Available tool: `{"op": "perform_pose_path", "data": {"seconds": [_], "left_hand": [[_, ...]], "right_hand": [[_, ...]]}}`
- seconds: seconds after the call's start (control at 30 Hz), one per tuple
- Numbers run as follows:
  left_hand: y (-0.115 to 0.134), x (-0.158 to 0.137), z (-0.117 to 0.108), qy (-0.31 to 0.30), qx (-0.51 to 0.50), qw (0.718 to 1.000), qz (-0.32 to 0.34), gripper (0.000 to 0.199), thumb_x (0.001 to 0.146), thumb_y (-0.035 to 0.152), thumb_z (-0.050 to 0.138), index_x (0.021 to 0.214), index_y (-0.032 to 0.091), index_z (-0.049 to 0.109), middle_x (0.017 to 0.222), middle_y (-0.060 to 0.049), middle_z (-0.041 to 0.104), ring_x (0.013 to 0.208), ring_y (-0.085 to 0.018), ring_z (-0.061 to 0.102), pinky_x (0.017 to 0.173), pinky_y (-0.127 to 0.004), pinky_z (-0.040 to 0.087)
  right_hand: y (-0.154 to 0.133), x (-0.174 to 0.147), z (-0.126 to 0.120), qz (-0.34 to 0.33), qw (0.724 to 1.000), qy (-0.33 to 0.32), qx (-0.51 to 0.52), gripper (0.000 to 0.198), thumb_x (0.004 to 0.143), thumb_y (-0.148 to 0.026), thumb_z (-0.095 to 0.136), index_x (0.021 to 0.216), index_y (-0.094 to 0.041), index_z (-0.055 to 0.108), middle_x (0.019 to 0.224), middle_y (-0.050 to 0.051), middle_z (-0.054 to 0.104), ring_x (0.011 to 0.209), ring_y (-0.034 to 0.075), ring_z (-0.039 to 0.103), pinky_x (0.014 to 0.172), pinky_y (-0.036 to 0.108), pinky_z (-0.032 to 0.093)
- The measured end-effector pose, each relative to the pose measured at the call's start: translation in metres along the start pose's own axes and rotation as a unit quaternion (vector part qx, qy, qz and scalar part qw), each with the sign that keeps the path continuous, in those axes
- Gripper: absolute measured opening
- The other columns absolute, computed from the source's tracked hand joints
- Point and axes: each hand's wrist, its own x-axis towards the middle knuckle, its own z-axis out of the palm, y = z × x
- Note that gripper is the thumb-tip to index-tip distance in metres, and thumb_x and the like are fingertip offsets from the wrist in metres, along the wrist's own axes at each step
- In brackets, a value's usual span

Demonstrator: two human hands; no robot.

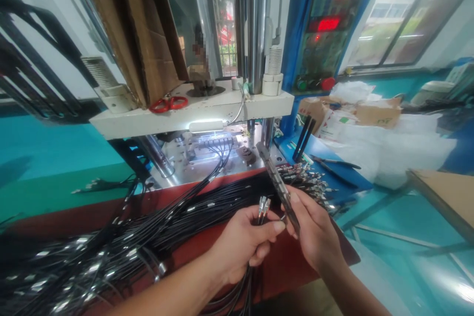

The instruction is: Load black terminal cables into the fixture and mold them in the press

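My left hand (255, 237) is closed around a few black cables (249, 281). Their metal end terminals (263, 206) stick up above the fingers, and the cables hang down below. In my right hand (314, 229) is a long dark metal bar with notches along it (276, 177), tilted up and to the left. My left fingertips are close to the bar's lower end; whether a cable end sits in it I cannot make out. Behind the hands lies a large bundle of black cables (192, 207) with many metal ends (307, 182) at its right.
A press with a white plate (259, 107) stands ahead, with a lit fixture (215, 145) holding cables on its bed. Red-handled scissors (168, 103) lie on the plate. To the right are black-handled scissors (336, 163), a control panel (318, 34) and white sacks (400, 143).
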Motion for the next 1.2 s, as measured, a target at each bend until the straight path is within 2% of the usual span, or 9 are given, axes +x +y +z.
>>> {"op": "perform_pose_path", "data": {"seconds": [0.13, 0.23, 0.37, 0.6, 0.7, 0.87, 1.03, 1.2], "left_hand": [[-0.002, 0.001, 0.005, 0.035, 0.035, 0.999, 0.009, 0.029, 0.077, 0.037, 0.072, 0.089, 0.016, 0.057, 0.063, 0.005, 0.053, 0.034, -0.002, 0.033, 0.028, -0.015, 0.019], [-0.003, 0.002, 0.006, 0.046, 0.064, 0.997, 0.023, 0.027, 0.079, 0.038, 0.070, 0.086, 0.015, 0.059, 0.061, 0.004, 0.052, 0.036, -0.003, 0.037, 0.029, -0.014, 0.025], [-0.003, 0.002, 0.006, 0.041, 0.077, 0.996, 0.031, 0.026, 0.080, 0.038, 0.067, 0.086, 0.013, 0.061, 0.059, 0.005, 0.050, 0.037, -0.003, 0.036, 0.031, -0.014, 0.028], [-0.006, 0.003, 0.004, 0.033, 0.078, 0.996, 0.042, 0.022, 0.082, 0.035, 0.064, 0.085, 0.014, 0.063, 0.059, 0.004, 0.049, 0.039, -0.004, 0.037, 0.032, -0.014, 0.027], [-0.008, 0.003, 0.002, 0.025, 0.077, 0.996, 0.048, 0.022, 0.082, 0.035, 0.064, 0.086, 0.014, 0.064, 0.061, 0.003, 0.049, 0.040, -0.004, 0.038, 0.032, -0.014, 0.028], [-0.009, 0.003, 0.002, 0.016, 0.075, 0.996, 0.051, 0.020, 0.082, 0.033, 0.063, 0.084, 0.014, 0.064, 0.061, 0.004, 0.048, 0.040, -0.004, 0.039, 0.032, -0.013, 0.028], [-0.009, 0.004, 0.003, 0.015, 0.063, 0.996, 0.060, 0.015, 0.081, 0.029, 0.063, 0.080, 0.015, 0.062, 0.060, 0.004, 0.048, 0.039, -0.004, 0.038, 0.031, -0.013, 0.028], [-0.009, 0.005, 0.002, 0.022, 0.046, 0.997, 0.056, 0.011, 0.080, 0.025, 0.063, 0.078, 0.014, 0.062, 0.058, 0.004, 0.049, 0.038, -0.004, 0.038, 0.031, -0.014, 0.028]], "right_hand": [[-0.004, -0.001, -0.001, -0.011, 0.998, 0.001, -0.059, 0.042, 0.097, -0.048, 0.046, 0.128, -0.023, 0.059, 0.077, 0.001, 0.061, 0.055, 0.013, 0.053, 0.048, 0.024, 0.045], [-0.005, -0.001, -0.001, -0.020, 0.996, 0.001, -0.091, 0.041, 0.098, -0.047, 0.045, 0.129, -0.024, 0.059, 0.079, 0.002, 0.064, 0.058, 0.014, 0.055, 0.053, 0.025, 0.047], [-0.004, -0.002, 0.000, -0.031, 0.992, 0.004, -0.125, 0.042, 0.098, -0.046, 0.044, 0.131, -0.026, 0.057, 0.090, 0.004, 0.070, 0.065, 0.018, 0.060, 0.058, 0.028, 0.050], [-0.007, -0.003, 0.001, -0.041, 0.983, 0.003, -0.177, 0.039, 0.097, -0.047, 0.043, 0.124, -0.025, 0.061, 0.113, 0.006, 0.070, 0.094, 0.024, 0.066, 0.063, 0.028, 0.054], [-0.007, -0.003, 0.002, -0.045, 0.982, 0.002, -0.185, 0.040, 0.097, -0.046, 0.043, 0.124, -0.024, 0.061, 0.116, 0.007, 0.069, 0.097, 0.024, 0.066, 0.062, 0.027, 0.054], [-0.005, -0.003, 0.003, -0.062, 0.978, 0.015, -0.200, 0.038, 0.097, -0.044, 0.043, 0.122, -0.023, 0.063, 0.110, 0.005, 0.071, 0.087, 0.021, 0.068, 0.062, 0.026, 0.054], [0.004, -0.004, 0.002, -0.103, 0.967, 0.017, -0.232, 0.034, 0.098, -0.040, 0.043, 0.123, -0.025, 0.062, 0.117, 0.003, 0.068, 0.101, 0.019, 0.066, 0.074, 0.022, 0.054], [0.007, -0.005, 0.003, -0.120, 0.966, 0.008, -0.231, 0.033, 0.099, -0.038, 0.043, 0.125, -0.026, 0.060, 0.118, 0.002, 0.067, 0.103, 0.018, 0.064, 0.083, 0.024, 0.053]]}}
